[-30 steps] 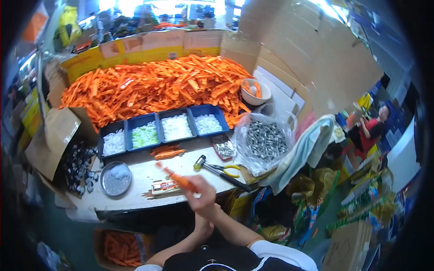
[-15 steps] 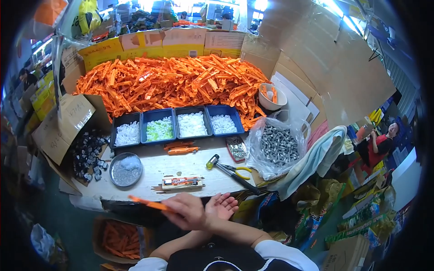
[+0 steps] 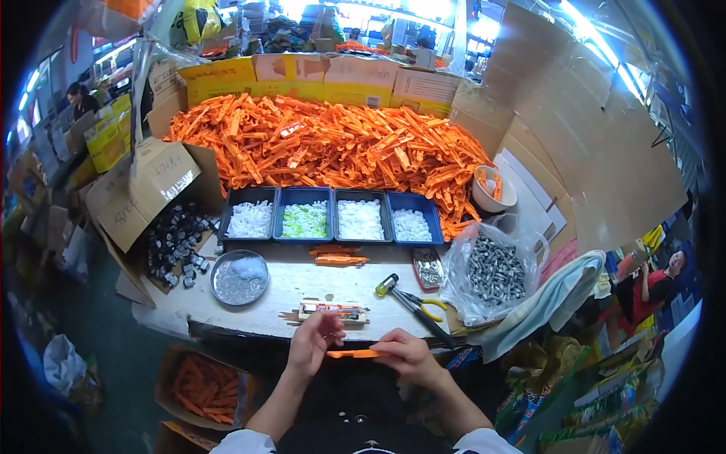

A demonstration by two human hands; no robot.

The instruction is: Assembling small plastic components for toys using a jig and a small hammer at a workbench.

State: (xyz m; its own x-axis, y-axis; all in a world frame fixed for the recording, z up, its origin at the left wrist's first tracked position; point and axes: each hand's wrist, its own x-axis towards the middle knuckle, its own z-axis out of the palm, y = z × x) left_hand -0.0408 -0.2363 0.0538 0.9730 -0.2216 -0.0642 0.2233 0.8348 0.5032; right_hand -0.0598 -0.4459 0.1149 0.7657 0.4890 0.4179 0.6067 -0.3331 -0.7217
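Observation:
Over the table's front edge, my right hand [image 3: 412, 356] pinches one end of a long, narrow orange plastic shell piece [image 3: 354, 353], which lies level. My left hand [image 3: 314, 342] is beside the piece's other end, its fingers apart and slightly curled; I see nothing held in it. Just beyond the left fingers, a small wooden holder [image 3: 355, 321] on the table carries an orange casing [image 3: 348, 310] with small parts in it. Farther back lie a few loose orange pieces [image 3: 339, 259].
Four trays [image 3: 336, 240] of small white and green parts stand before a large orange heap [image 3: 325, 144]. A round dish [image 3: 240, 293] and dark metal parts [image 3: 175, 246] are left. Hammer [image 3: 408, 303], pliers [image 3: 431, 309] and bagged grey parts [image 3: 495, 265] are right. A box [image 3: 162, 401] sits below.
My arms were crossed and are now uncrossed. My right hand moved right with the orange piece, while my left hand moved left, from palm up to beside the piece. The view shifted slightly.

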